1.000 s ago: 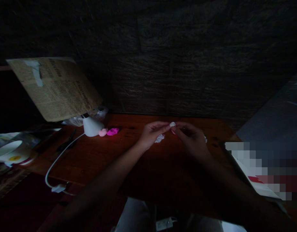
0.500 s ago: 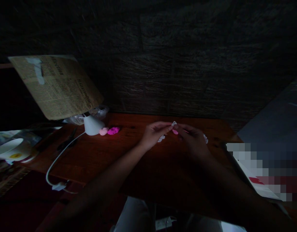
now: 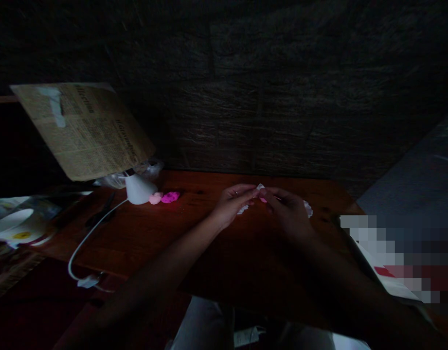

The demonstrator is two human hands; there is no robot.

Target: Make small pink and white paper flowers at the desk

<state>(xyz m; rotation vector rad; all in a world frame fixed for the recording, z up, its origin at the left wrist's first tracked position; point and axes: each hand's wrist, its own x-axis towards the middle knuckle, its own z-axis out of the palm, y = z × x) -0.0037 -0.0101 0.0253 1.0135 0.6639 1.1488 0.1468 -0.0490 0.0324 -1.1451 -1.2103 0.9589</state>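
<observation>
Above the wooden table, my left hand (image 3: 231,203) and my right hand (image 3: 287,206) meet, their fingertips pinched on a small white piece (image 3: 260,186) that looks like modelling clay. A bit of pink (image 3: 263,198) shows just under it between the fingers; whether it is joined to the white cannot be made out. A crumpled white lump (image 3: 242,209) lies on the table by my left hand, partly hidden. Another white lump (image 3: 308,209) sits just past my right hand. Further left, a pale pink lump (image 3: 155,198) touches a bright magenta lump (image 3: 170,197).
A lamp with a newsprint shade (image 3: 88,131) and white base (image 3: 139,189) stands at the left, its white cord (image 3: 81,248) running over the table's front edge. Dark scissors (image 3: 101,214) and a white cup (image 3: 17,226) lie farther left. A stone wall (image 3: 231,107) closes the back.
Both hands stay together at nearly the same spot while the fingers shift, and the white piece turns and changes outline. More of the white lump beside my right hand shows now.
</observation>
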